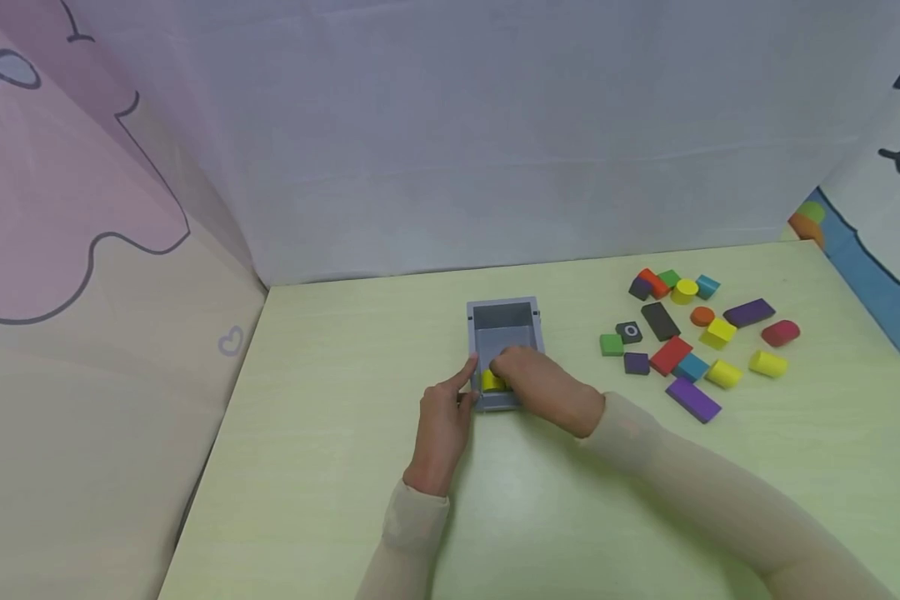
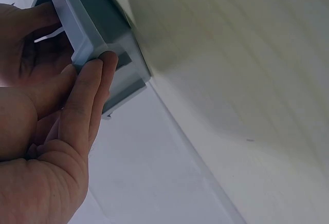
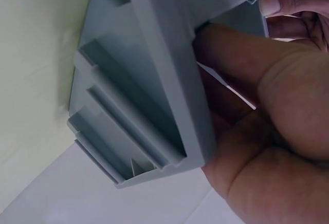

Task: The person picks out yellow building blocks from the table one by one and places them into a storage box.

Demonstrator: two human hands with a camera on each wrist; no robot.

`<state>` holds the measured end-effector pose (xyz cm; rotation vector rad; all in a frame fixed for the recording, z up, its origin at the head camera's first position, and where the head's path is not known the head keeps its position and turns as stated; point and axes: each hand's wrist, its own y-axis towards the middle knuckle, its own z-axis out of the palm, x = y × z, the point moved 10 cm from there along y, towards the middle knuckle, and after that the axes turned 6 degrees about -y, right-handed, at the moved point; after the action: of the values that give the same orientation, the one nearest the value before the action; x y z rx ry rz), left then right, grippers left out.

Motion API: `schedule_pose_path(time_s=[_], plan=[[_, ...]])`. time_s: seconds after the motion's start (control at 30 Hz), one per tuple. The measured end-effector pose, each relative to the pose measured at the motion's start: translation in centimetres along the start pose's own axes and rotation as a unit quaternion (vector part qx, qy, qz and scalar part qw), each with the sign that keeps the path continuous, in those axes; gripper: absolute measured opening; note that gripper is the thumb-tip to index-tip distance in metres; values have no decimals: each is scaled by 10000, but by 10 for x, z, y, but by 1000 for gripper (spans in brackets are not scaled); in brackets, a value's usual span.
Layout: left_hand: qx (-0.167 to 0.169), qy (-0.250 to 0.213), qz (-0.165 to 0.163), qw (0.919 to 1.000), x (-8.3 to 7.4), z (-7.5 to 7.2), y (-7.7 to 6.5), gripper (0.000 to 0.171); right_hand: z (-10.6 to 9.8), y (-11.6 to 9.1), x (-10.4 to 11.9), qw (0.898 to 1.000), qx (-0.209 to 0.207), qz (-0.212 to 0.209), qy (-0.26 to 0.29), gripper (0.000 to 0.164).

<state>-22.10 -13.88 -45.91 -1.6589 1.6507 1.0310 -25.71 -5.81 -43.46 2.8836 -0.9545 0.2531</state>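
Note:
A small grey rectangular box stands open-topped on the table. My left hand grips its near left corner, the fingers along the outer left wall and the thumb by the front. In the left wrist view, the left fingers press on the box's edge. My right hand reaches over the right wall into the near end, fingers bent downward. Beside those fingers, a yellow block lies inside the box. The box wall hides the right fingertips in the right wrist view, so anything between them is concealed.
Several coloured blocks are scattered on the table to the right, among them a purple bar, a red block, a green block and a yellow cylinder. A pale curtain hangs behind the table's back edge.

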Motion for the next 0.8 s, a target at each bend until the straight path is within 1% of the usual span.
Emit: schedule_pose_path(time_s=[0.17,0.5,0.8], plan=[[-36,89,-13,10000,0,0,-1,55,2,0,0,10000,56,2,-61,13],[-11,9,-40,10000,0,-1,-1,53,3,2,1,9998,113,-2,-150,11],[-37,80,-68,9999,1,-1,-1,54,2,1,1,9997,241,-43,-40,12]])
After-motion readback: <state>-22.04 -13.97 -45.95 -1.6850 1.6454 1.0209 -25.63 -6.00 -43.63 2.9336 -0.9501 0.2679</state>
